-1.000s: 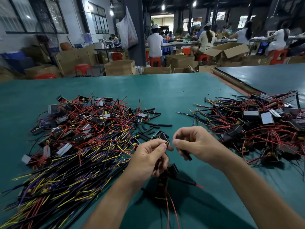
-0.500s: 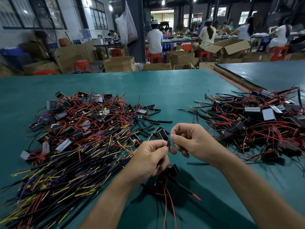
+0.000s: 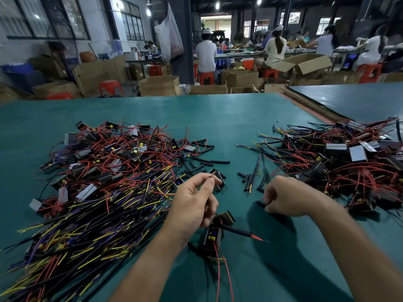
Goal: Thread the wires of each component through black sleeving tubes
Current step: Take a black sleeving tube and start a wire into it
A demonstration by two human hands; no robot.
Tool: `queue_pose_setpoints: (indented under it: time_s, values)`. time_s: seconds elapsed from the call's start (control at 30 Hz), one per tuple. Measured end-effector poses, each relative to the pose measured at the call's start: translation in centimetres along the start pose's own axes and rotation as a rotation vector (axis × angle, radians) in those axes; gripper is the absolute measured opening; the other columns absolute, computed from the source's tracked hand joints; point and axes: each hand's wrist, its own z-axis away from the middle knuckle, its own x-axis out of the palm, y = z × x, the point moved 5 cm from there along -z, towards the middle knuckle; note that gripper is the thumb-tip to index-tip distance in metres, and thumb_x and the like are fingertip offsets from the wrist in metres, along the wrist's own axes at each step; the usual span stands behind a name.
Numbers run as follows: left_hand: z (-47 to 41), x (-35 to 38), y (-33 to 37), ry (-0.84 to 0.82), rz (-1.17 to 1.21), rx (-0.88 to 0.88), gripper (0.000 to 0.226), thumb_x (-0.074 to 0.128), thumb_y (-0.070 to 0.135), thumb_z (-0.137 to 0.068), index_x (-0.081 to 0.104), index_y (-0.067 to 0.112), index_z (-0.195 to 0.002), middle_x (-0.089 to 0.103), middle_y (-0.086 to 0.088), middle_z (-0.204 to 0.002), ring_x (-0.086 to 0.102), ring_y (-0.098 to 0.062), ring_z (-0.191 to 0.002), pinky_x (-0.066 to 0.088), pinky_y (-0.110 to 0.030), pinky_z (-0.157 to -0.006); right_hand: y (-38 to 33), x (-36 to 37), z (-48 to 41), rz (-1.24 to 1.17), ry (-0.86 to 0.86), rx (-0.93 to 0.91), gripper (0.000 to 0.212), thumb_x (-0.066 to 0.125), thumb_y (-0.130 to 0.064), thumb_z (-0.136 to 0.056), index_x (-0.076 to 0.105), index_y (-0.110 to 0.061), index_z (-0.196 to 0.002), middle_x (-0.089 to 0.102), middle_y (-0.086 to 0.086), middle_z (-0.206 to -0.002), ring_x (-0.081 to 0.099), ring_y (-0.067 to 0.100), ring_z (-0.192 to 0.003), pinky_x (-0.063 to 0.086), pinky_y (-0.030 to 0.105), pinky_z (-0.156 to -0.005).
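Observation:
My left hand (image 3: 194, 203) is raised over the green table (image 3: 218, 118), thumb and forefinger pinching a thin wire end. Below it hangs a small black component (image 3: 214, 234) with red wires; one of its wires wears a black sleeving tube (image 3: 236, 231) with a red tip. My right hand (image 3: 283, 199) is down on the table to the right, fingers curled on a short black tube (image 3: 260, 203). Loose black tubes (image 3: 250, 179) lie just beyond it.
A big heap of components with red, yellow and purple wires (image 3: 104, 182) fills the left. A second heap (image 3: 349, 162) lies at the right. More loose tubes (image 3: 202, 162) sit mid-table. Beyond the far edge are cardboard boxes (image 3: 160, 85), red stools and seated people.
My right hand has left my left hand and dropped right onto the table, onto a short tube. My left hand still pinches the wire end, lifted a little.

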Motion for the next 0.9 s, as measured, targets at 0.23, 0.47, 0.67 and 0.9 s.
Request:
queue_pose_setpoints:
  time_s: [0.23,0.47,0.67,0.9]
  values:
    - [0.1,0.2,0.0,-0.03,-0.024,-0.02,0.02,0.041,0.013,-0.102,0.059,0.01,-0.094,0.055,-0.006,-0.05,0.038,-0.015,-0.029,0.025,-0.014,-0.035,-2.1,-1.2,0.5,-0.412,0.122,-0.18,0.011,0.07,-0.011,-0.084,0.066,-0.017,-0.076,0.069,-0.003,-0.066,0.059,0.011,-0.061,0.052,0.033,-0.063]
    - [0.1,0.6,-0.1,-0.06,-0.05,-0.053,0.024,0.038,0.008,-0.102,0.059,0.008,-0.09,0.056,-0.006,-0.051,0.037,-0.014,-0.028,0.022,-0.016,-0.035,-5.3,-1.8,1.7,-1.272,-0.026,-0.342,0.026,0.045,0.01,-0.096,0.066,-0.006,-0.095,0.07,0.011,-0.075,0.061,0.016,-0.059,0.049,0.022,-0.05]
    - [0.1,0.8,0.1,-0.064,-0.054,-0.055,0.025,0.035,0.003,-0.1,0.058,0.009,-0.091,0.055,-0.005,-0.051,0.036,-0.012,-0.029,0.023,-0.016,-0.034,-5.5,-2.0,2.1,-1.422,-0.02,-0.39,0.021,0.065,0.01,-0.078,0.072,-0.001,-0.094,0.071,0.013,-0.08,0.065,0.018,-0.065,0.054,0.024,-0.062]
    - [0.3,1.0,0.0,-0.112,-0.023,-0.058,0.024,0.036,0.006,-0.102,0.059,0.009,-0.094,0.057,-0.004,-0.053,0.037,-0.012,-0.03,0.027,-0.015,-0.034,-6.0,-1.8,1.7,-1.479,0.116,-0.338,0.012,0.071,-0.019,-0.071,0.076,-0.009,-0.077,0.065,0.009,-0.066,0.058,0.015,-0.055,0.051,0.022,-0.053]
